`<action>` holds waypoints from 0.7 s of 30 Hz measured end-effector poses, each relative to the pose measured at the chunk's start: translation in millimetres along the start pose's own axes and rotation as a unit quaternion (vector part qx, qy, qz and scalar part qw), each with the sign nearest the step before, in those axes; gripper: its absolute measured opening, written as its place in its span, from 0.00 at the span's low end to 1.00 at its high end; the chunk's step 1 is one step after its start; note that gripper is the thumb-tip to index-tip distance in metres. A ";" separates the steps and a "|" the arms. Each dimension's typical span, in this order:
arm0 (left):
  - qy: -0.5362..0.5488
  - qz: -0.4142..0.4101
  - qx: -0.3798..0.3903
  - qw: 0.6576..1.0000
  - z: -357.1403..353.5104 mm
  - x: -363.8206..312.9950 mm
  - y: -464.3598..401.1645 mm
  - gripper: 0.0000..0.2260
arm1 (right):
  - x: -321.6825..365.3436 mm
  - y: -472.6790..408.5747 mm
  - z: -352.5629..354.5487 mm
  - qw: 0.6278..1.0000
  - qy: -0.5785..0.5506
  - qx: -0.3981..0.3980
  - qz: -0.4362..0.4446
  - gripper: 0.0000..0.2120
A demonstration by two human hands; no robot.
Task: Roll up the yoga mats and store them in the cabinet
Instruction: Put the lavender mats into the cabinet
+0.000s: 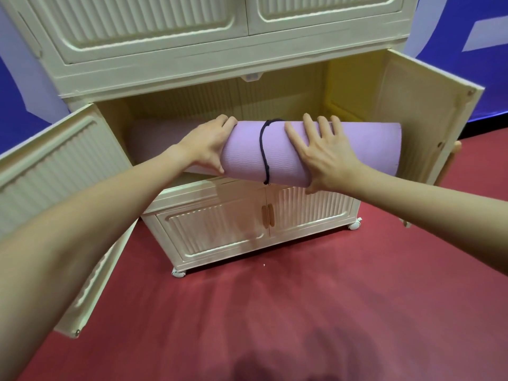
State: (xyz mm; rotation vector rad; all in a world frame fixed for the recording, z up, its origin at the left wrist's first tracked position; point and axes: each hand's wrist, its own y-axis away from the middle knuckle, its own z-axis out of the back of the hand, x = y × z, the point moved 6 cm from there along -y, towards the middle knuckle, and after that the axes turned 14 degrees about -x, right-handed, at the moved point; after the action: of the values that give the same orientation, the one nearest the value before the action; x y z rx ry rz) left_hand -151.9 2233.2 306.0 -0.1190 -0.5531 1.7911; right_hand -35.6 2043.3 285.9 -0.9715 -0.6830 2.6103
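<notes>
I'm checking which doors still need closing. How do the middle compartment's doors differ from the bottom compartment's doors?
The middle doors are swung wide open, left and right, showing the compartment inside; the bottom doors are shut flush. The rolled purple yoga mat is held in front of the middle opening; nothing is in front of the bottom doors. Both pairs are cream with ribbed panels.

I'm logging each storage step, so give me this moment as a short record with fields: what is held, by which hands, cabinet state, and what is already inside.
held: rolled purple yoga mat, tied with a dark cord
left hand: grips the roll's left end
right hand: fingers spread over the roll's top
cabinet: middle compartment open, both doors swung out; top and bottom doors closed
inside: another purple mat lies at the left
mat position: at the opening, not yet fully in
</notes>
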 end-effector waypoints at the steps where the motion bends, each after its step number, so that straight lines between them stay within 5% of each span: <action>1: 0.006 -0.001 -0.008 1.000 1.3 0.2 0.9 0.48 | -2.2 -1.1 -0.5 1.000 -0.011 -0.010 0.006 0.66; 12: 0.060 0.039 0.000 0.997 14.3 8.0 -19.1 0.45 | -46.0 -35.5 7.3 0.995 -0.063 -0.066 0.048 0.58; 21: -0.015 0.099 0.010 0.995 3.5 8.9 -39.8 0.44 | -58.8 -66.9 -31.8 0.994 -0.057 -0.058 0.078 0.61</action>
State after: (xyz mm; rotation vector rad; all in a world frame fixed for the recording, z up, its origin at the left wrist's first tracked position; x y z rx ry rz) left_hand -120.5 2248.1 327.9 -0.1365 -0.5603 1.9942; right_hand 34.9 2087.1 331.2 -0.9480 -0.8265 2.8075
